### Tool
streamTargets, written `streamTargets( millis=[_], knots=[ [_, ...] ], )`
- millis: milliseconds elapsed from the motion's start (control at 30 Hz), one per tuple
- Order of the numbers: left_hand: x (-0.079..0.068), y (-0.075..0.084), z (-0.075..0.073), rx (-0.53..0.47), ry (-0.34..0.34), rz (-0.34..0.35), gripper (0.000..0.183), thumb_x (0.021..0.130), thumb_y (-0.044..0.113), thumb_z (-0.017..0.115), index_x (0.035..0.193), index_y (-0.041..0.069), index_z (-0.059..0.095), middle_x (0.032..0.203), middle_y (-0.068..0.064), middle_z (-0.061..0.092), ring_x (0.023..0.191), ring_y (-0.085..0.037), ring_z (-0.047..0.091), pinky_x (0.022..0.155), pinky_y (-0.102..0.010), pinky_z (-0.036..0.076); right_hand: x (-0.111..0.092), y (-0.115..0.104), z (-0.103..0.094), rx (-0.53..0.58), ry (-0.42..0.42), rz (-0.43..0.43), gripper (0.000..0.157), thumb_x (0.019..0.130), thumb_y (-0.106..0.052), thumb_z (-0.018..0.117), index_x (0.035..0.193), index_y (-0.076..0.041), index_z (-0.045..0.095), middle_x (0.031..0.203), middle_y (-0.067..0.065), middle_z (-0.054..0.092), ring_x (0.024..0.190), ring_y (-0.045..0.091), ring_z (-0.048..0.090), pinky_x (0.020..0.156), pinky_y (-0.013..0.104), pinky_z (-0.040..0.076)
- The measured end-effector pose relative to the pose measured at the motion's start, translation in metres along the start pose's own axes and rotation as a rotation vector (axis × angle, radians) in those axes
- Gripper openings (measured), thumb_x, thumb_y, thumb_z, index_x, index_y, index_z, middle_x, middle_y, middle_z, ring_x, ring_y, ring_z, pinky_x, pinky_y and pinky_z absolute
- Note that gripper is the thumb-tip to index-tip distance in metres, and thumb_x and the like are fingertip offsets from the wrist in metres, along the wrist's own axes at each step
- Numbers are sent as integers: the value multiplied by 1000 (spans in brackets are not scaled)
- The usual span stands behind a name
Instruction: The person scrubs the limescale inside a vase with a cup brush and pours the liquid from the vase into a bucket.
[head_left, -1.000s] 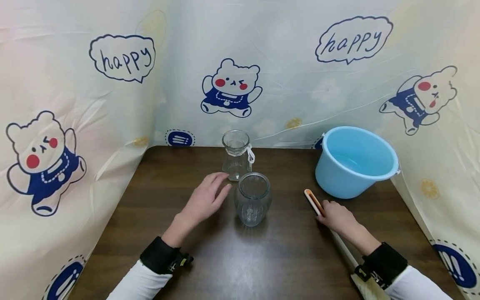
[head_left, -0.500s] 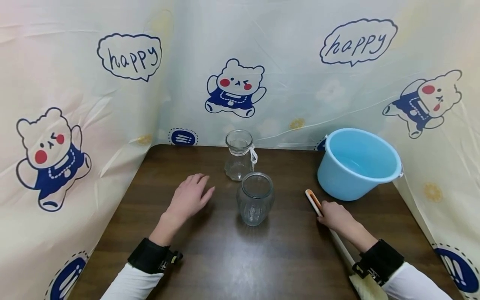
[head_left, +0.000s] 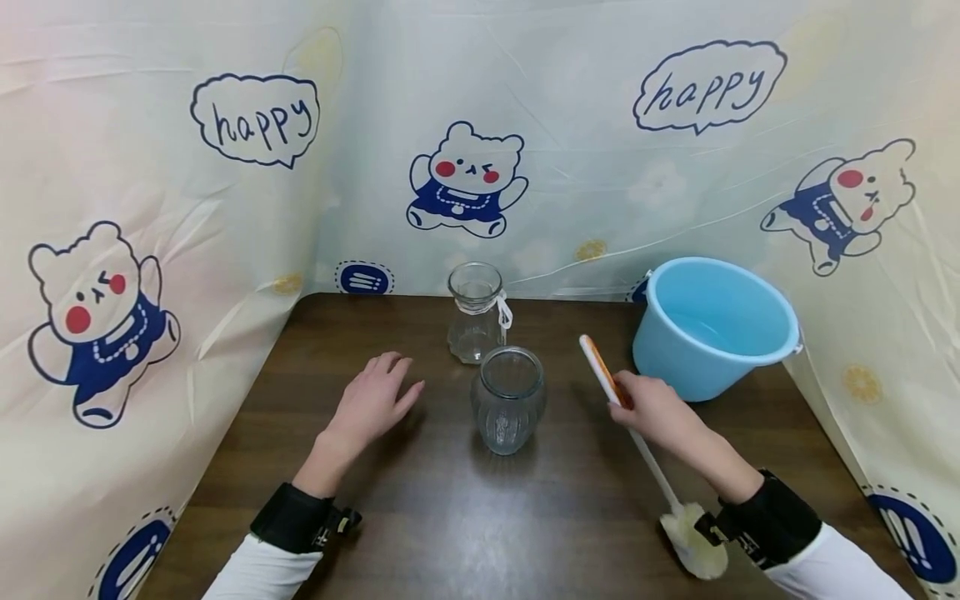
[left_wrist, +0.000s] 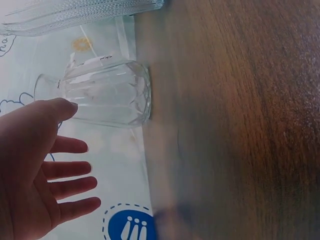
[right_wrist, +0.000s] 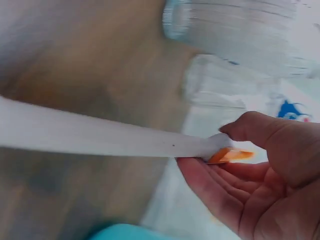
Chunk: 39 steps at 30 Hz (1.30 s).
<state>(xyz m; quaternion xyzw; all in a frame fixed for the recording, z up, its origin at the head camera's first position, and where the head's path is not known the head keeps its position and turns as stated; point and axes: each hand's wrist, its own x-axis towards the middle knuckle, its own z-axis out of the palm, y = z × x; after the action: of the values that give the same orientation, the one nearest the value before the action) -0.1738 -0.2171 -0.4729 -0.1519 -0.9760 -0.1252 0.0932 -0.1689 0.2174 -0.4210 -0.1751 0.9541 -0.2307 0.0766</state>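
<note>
My right hand (head_left: 656, 410) grips a long-handled brush by its white and orange handle (head_left: 597, 367). The pale, sponge-like brush head (head_left: 693, 540) is at the near end, partly hidden behind the wrist strap. In the right wrist view thumb and fingers close round the handle (right_wrist: 110, 135). My left hand (head_left: 372, 397) is left of the glassware, holding nothing, fingers apart in the left wrist view. A ribbed glass jar (head_left: 507, 408) stands upright at the table's middle. Just behind it is a clear glass vase (head_left: 476, 321) with a white ribbon bow at its neck.
A light blue bucket (head_left: 697, 333) stands at the back right of the brown wooden table (head_left: 450, 533), beyond my right hand. A cartoon-printed cloth (head_left: 577, 183) hangs behind and along both sides of the table.
My left hand has drawn back to the left, away from the glassware. The right hand has raised the brush and moved up and left, bringing its head fully into view.
</note>
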Motion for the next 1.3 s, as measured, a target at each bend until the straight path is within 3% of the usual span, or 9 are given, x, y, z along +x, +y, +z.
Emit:
streamTargets(
  millis=[233, 433, 600, 667, 733, 900, 1033, 1167, 1300],
  knots=[
    [-2, -1, 0, -14, 27, 10, 49, 102, 34, 67, 134, -2, 64, 137, -25, 56, 126, -44, 55, 96, -60, 53, -1, -32, -42, 93, 206, -109, 11, 98, -3, 62, 108, 0, 60, 87, 12, 66, 73, 23, 66, 59, 37, 58],
    [-3, 0, 1, -11, 23, 15, 49, 101, 34, 68, 134, -2, 63, 139, -26, 56, 126, -44, 56, 96, -60, 54, -2, -50, -69, 139, 432, -250, 16, 100, -2, 63, 115, 1, 59, 104, 18, 72, 89, 32, 74, 70, 49, 63],
    [-5, 2, 1, -14, 24, 14, 50, 101, 35, 68, 134, -2, 63, 139, -26, 56, 126, -44, 56, 96, -60, 54, -6, -69, -100, 210, 611, -366, 26, 98, 2, 64, 124, 4, 61, 108, 17, 74, 91, 18, 75, 71, 24, 61],
    [-5, 2, 1, -15, 23, 13, 50, 101, 35, 67, 134, -2, 64, 139, -26, 56, 126, -44, 56, 96, -61, 53, -8, -78, -113, 287, 671, -400, 32, 99, 3, 63, 130, 2, 60, 111, 18, 74, 92, 9, 74, 73, 15, 57],
    [-5, 2, 1, -14, 20, 11, 49, 102, 35, 66, 134, -2, 64, 139, -26, 56, 127, -44, 55, 96, -61, 53, -10, -87, -124, 388, 741, -440, 35, 99, 3, 61, 134, 0, 59, 114, 16, 74, 93, 5, 73, 76, 15, 57],
    [-5, 1, 0, -10, 8, 1, 50, 103, 37, 65, 135, -1, 63, 140, -26, 55, 128, -44, 54, 98, -61, 52, -8, -110, -137, 746, 891, -606, 35, 96, 3, 61, 131, 5, 60, 111, 19, 72, 90, 20, 77, 79, 25, 60],
    [-4, 2, 0, -17, -8, -2, 51, 103, 38, 65, 136, -1, 63, 141, -26, 54, 130, -44, 53, 99, -61, 52, -3, -122, -132, 846, 895, -652, 34, 95, 5, 61, 129, 7, 60, 110, 20, 72, 89, 22, 77, 78, 26, 61],
    [-4, 3, 1, -15, -23, -3, 52, 103, 38, 65, 137, -1, 62, 143, -26, 54, 131, -44, 53, 100, -62, 51, 0, -127, -122, 756, 809, -614, 36, 98, 4, 61, 133, 2, 59, 112, 11, 74, 93, 17, 77, 80, 24, 60],
    [-5, 3, 0, -14, -18, -6, 52, 102, 38, 66, 136, -1, 63, 142, -26, 54, 130, -44, 53, 99, -61, 52, 5, -132, -114, 668, 709, -591, 38, 99, 5, 60, 136, 3, 57, 114, 15, 73, 94, 15, 76, 82, 25, 60]
  ],
)
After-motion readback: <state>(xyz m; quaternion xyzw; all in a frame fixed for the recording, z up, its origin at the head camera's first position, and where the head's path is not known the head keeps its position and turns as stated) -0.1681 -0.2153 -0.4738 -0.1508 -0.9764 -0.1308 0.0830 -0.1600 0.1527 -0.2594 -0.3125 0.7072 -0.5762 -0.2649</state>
